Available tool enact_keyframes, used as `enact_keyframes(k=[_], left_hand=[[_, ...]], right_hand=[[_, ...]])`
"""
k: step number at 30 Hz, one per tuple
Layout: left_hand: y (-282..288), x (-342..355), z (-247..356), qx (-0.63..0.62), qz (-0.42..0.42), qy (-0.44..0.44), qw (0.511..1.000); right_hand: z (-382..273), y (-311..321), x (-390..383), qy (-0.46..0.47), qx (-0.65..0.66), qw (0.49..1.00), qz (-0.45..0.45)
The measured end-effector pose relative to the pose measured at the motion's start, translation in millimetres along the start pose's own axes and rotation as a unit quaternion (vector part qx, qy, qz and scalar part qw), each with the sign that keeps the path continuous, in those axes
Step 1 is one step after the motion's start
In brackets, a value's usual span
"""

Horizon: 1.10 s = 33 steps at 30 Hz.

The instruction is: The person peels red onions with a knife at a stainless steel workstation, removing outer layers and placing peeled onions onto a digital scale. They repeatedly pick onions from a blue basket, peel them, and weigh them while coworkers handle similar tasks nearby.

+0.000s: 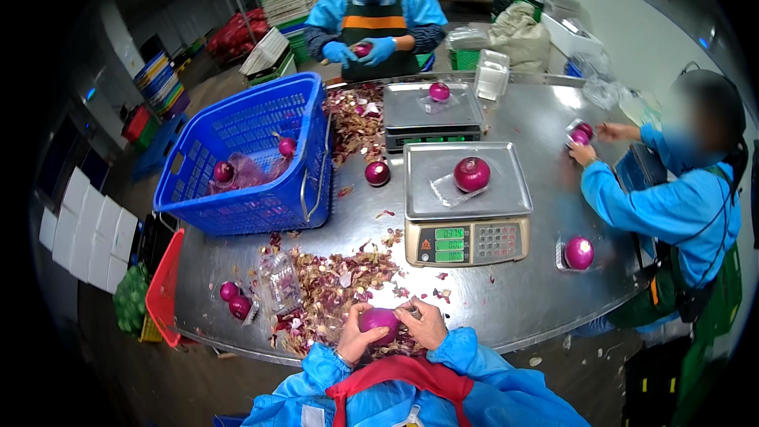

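Right in front of me, at the near edge of the metal table (545, 300), the person's left hand (357, 335) has a purple onion (381, 319) cupped firmly, its grip wrapped around the left side with the thumb across the lower front. The right hand (428, 326) is at the onion's other side, its fingertips drawn close together near the surface; I can't tell from here whether that grip has hold of any skin. The onion sits between the two hands, just above a heap of dry peelings (340, 285) spread over the table. To the left of that heap lies a clear plastic tray (279, 283), and further left are two small onions (238, 306). Beyond the hands stands a scale (466, 239), with a large onion (472, 175) on its pan. A loose onion (377, 173) rests between this scale and a big blue basket (237, 199), which has more onions inside. Across the table, a co-worker in blue gloves (382, 50) holds an onion too. Over on the right, another co-worker (660, 190) handles a pack of small onions (580, 135), with a single packed onion (579, 253) nearer.
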<state>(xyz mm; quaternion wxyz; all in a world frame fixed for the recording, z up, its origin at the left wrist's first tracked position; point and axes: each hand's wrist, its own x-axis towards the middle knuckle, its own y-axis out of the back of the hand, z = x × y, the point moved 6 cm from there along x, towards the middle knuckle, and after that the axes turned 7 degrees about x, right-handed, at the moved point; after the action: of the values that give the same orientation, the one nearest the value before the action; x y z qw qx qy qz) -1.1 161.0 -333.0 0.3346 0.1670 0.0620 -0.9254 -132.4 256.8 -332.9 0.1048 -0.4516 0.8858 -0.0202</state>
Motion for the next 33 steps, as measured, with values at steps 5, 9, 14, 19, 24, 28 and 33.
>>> enact_keyframes(k=[5, 9, 14, 19, 24, 28, 33], left_hand=[[-6.8, -3.9, -27.7, -0.100, 0.025, 0.078, 0.992], [-13.1, -12.4, -19.7, -0.179, -0.052, 0.125, 0.974], [-2.0, -16.5, -29.4, -0.132, -0.083, 0.140, 0.978], [7.3, -8.1, -34.0, -0.177, -0.069, 0.063, 0.980], [13.3, -8.4, -22.8, -0.183, -0.080, 0.073, 0.977], [15.5, -6.3, -24.7, -0.216, -0.072, 0.086, 0.970], [25.8, 5.2, -23.7, -0.317, -0.048, 0.076, 0.944]], right_hand=[[1.8, 1.7, 1.4, 0.072, -0.067, 0.995, 0.035], [3.6, 1.0, 6.3, 0.105, -0.087, 0.990, 0.027], [10.1, -5.9, 4.4, -0.009, -0.061, 0.998, -0.002], [-6.6, -22.0, 1.4, -0.064, -0.054, 0.995, -0.058], [-3.6, -23.2, 3.2, -0.093, -0.016, 0.995, -0.021], [-14.3, -28.6, 5.4, -0.047, -0.019, 0.998, 0.033], [-25.5, -14.8, 12.1, 0.068, -0.147, 0.986, 0.050]])
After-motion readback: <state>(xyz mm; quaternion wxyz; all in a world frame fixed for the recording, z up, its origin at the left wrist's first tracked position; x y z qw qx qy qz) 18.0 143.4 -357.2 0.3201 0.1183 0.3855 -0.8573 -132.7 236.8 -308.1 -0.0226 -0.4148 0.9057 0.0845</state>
